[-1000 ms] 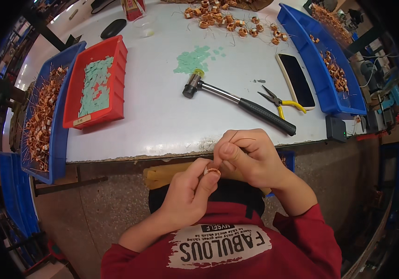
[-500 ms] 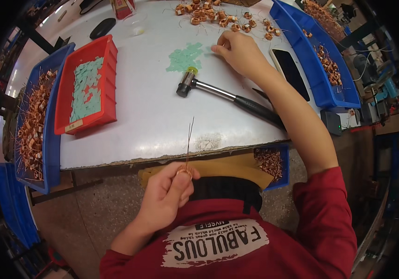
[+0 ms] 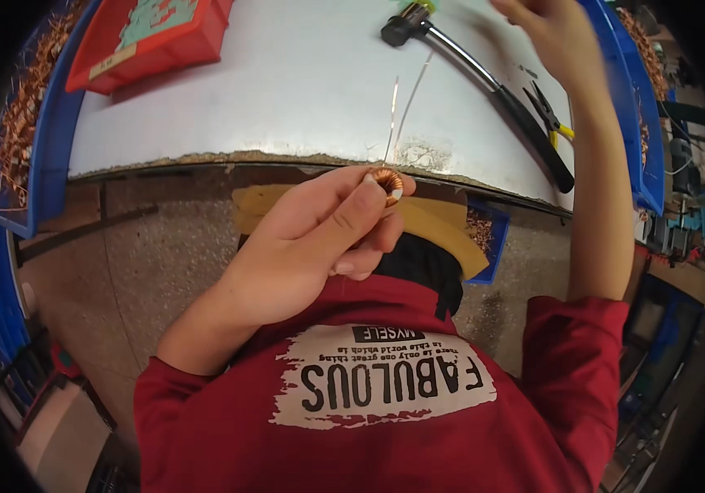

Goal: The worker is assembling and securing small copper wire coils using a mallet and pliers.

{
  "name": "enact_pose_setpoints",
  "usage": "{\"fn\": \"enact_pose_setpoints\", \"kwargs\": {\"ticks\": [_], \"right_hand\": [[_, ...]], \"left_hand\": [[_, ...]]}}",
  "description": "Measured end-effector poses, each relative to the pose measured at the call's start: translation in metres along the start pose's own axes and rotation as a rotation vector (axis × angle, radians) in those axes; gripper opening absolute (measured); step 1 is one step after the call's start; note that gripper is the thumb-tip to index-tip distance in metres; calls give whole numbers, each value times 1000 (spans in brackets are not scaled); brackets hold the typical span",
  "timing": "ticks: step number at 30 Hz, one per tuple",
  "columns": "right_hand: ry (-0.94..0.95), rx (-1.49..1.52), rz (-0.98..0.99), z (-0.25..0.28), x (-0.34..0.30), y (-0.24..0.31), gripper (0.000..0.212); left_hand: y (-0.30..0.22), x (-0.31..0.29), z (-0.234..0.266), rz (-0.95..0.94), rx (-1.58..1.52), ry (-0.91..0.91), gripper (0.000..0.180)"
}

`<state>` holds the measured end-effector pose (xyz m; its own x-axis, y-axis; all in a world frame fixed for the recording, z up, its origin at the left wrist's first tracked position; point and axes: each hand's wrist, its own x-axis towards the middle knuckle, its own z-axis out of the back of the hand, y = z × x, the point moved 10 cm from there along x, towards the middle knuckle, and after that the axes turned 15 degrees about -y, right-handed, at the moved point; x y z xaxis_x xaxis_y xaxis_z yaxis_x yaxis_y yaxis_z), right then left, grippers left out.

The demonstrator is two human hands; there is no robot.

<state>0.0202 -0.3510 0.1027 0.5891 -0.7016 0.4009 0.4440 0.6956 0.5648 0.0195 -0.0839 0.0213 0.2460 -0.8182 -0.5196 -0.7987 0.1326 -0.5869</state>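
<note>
My left hand (image 3: 307,238) is closed at the table's front edge, its thumb and fingers pinching a copper-wound ring coil (image 3: 387,187). Two thin wire leads stand up from the coil, and a pale patch shows on its ring. Far to the right, my right hand (image 3: 556,41) is held over the table, blurred and partly cut off by the upper rim. Its fingers do not show well enough to tell whether it holds anything. Below and left of it lies a hammer (image 3: 484,82) with a black handle. Pliers (image 3: 551,113) with yellow on the grips lie beside the handle.
A red bin (image 3: 204,37) of pale green pieces stands at the far left, next to a blue bin (image 3: 56,156) of copper coils. Another blue bin (image 3: 628,107) is past my right forearm. Under the table edge sits a blue box (image 3: 496,246) of copper-coloured parts.
The view has tilted downward. My left hand has lifted the coil closer to the view. My right hand has moved right and nearer, away from the green pieces, and the pliers have come into sight.
</note>
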Motion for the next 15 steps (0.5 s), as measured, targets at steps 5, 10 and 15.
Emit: {"fn": "enact_pose_setpoints", "kwargs": {"ticks": [5,10,15], "right_hand": [[-177,379,146,53,-109,97,15],[-99,464,265,35,-178,129,27],[-183,406,274,34,-195,132,22]], "left_hand": [[0,-5,0,-63,146,39,30],[3,-13,0,-79,349,25,28],[4,-13,-3,-145,410,45,28]]}}
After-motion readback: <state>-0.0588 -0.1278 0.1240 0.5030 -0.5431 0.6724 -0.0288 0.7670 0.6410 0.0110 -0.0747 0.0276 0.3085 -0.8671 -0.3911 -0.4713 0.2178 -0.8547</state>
